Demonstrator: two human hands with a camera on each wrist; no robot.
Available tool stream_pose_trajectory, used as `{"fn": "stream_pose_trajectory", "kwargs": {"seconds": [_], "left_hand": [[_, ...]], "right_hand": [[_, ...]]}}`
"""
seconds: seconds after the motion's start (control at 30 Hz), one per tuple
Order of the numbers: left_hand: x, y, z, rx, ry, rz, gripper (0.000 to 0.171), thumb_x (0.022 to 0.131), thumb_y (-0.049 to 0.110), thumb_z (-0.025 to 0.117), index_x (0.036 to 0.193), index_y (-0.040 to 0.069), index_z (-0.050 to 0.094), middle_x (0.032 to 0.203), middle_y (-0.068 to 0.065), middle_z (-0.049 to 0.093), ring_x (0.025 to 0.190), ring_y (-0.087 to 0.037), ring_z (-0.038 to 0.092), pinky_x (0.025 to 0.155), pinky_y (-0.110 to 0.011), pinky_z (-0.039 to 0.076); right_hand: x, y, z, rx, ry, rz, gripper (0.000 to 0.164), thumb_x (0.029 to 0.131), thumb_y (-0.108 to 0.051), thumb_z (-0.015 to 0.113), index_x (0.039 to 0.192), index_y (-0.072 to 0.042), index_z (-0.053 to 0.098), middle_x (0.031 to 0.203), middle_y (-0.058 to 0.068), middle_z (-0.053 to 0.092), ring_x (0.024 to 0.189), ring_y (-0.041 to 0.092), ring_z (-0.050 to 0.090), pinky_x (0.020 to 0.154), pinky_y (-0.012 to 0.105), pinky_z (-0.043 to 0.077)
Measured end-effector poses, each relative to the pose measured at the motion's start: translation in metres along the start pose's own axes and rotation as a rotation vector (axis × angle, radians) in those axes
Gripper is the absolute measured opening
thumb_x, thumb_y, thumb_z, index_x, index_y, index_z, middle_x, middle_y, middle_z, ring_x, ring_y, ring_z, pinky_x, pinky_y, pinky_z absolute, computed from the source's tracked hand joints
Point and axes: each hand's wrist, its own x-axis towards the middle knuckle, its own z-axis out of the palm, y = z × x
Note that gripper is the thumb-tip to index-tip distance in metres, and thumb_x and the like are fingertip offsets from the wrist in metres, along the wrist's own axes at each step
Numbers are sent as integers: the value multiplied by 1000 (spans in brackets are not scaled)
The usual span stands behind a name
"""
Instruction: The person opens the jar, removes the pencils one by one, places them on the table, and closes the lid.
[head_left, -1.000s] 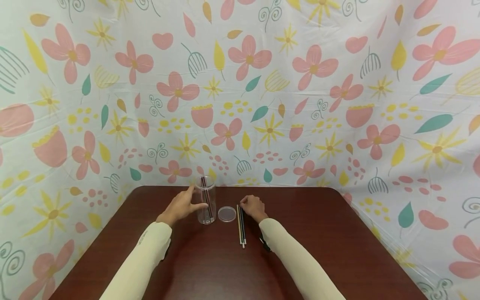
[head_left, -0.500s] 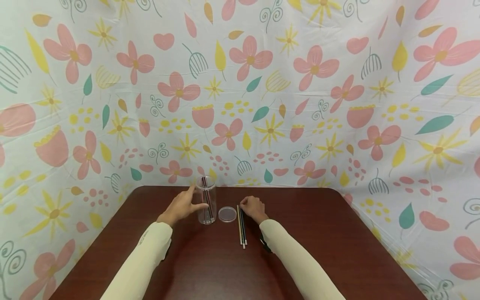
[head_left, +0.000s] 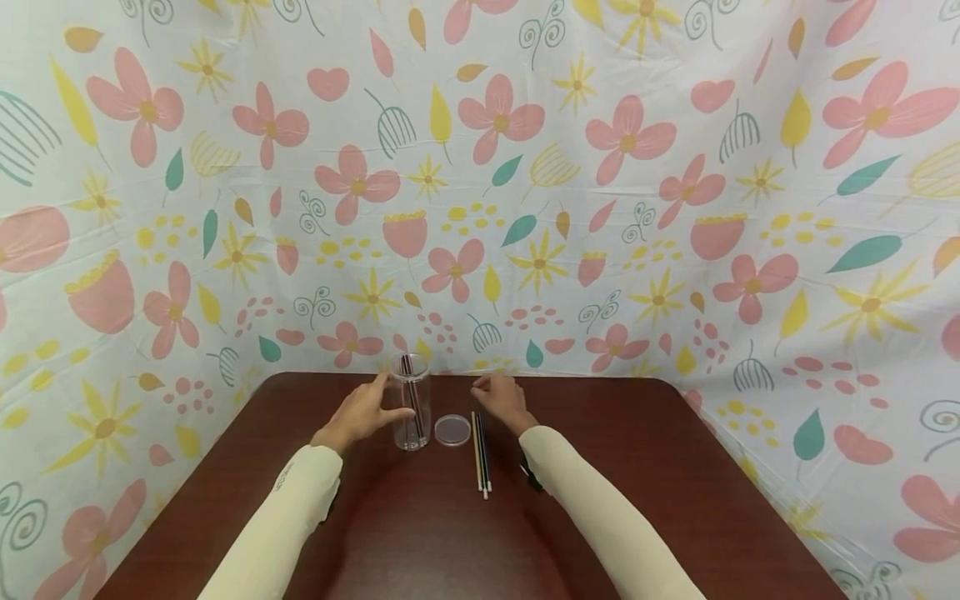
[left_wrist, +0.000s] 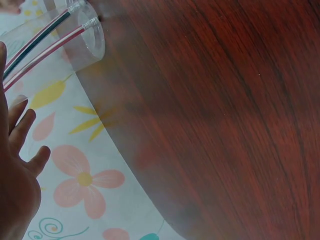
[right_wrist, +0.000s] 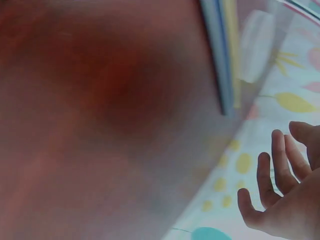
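Note:
A tall clear jar (head_left: pixel 422 437) stands upright near the back of the table with a few striped pencils (left_wrist: pixel 56 46) leaning inside. My left hand (head_left: pixel 360 415) holds it from the left, thumb across the front and fingers round the far side. Right of the jar lies a round clear lid (head_left: pixel 452 431), flat on the tabletop. Several pencils (head_left: pixel 481 458) lie side by side beyond the lid, eraser ends toward me. Just past their far ends is my right hand (head_left: pixel 505 400), raised off them, its loosely bent fingers (right_wrist: pixel 265 175) holding nothing.
The dark red-brown wooden table (head_left: pixel 420 542) has its back edge close behind the jar. A white cloth (head_left: pixel 480 183) with a flower pattern hangs behind and along both sides.
My right hand has come away from the pencils' far ends, moving up and slightly away from me. The left hand, jar, lid and pencils keep their places.

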Motion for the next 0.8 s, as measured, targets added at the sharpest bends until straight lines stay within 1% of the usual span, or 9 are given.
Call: {"fn": "stream_pose_trajectory", "kwargs": {"seconds": [0.03,0.1,0.23,0.33,0.47,0.57,0.7,0.8], "left_hand": [[0,0,0,-3,-3,-7,82,89,49,81,150,12,42,142,-16,62,132,-40,58,104,-57,49],[-1,1,-1,6,0,-4,85,89,49,81,152,9,40,143,-18,60,131,-41,58,104,-58,49],[-3,4,-1,27,4,-10,91,90,50,80,155,5,36,144,-21,59,131,-41,58,103,-58,49],[-3,5,-1,35,9,-11,90,89,50,80,155,5,37,143,-21,60,130,-40,59,103,-57,49],[-4,6,-2,44,18,-2,91,89,50,81,154,3,37,141,-22,61,128,-41,60,103,-58,50],[-3,6,-3,44,21,4,92,89,49,81,155,3,36,141,-22,61,128,-41,60,103,-58,49],[-3,6,-3,43,17,3,95,89,49,80,158,3,32,143,-24,59,129,-42,59,104,-59,49],[-3,7,-1,43,6,-9,98,90,50,80,159,3,29,145,-24,57,131,-43,58,104,-59,48]], "right_hand": [[2,-4,-3,8,6,-18,20,98,-26,74,110,-12,80,104,5,79,94,24,75,81,45,60],[6,-14,-11,27,10,-54,21,99,-26,73,111,-11,80,104,6,79,94,23,75,79,43,60],[13,-33,-21,45,30,-97,21,100,-26,72,112,-10,80,103,5,80,92,19,76,78,38,61],[16,-49,-28,65,43,-125,22,100,-25,72,113,-9,80,102,5,80,91,19,76,79,38,61],[19,-71,-36,62,53,-173,22,100,-27,72,113,-11,80,102,4,80,92,19,75,81,37,60],[21,-86,-39,57,60,-217,20,100,-26,73,112,-12,80,102,3,80,92,19,74,79,36,59],[23,-100,-40,69,53,-278,19,99,-23,73,112,-10,79,100,4,79,89,19,74,76,34,59],[23,-106,-38,64,41,-295,19,99,-23,74,112,-11,79,98,3,79,87,17,74,75,32,59]]}}
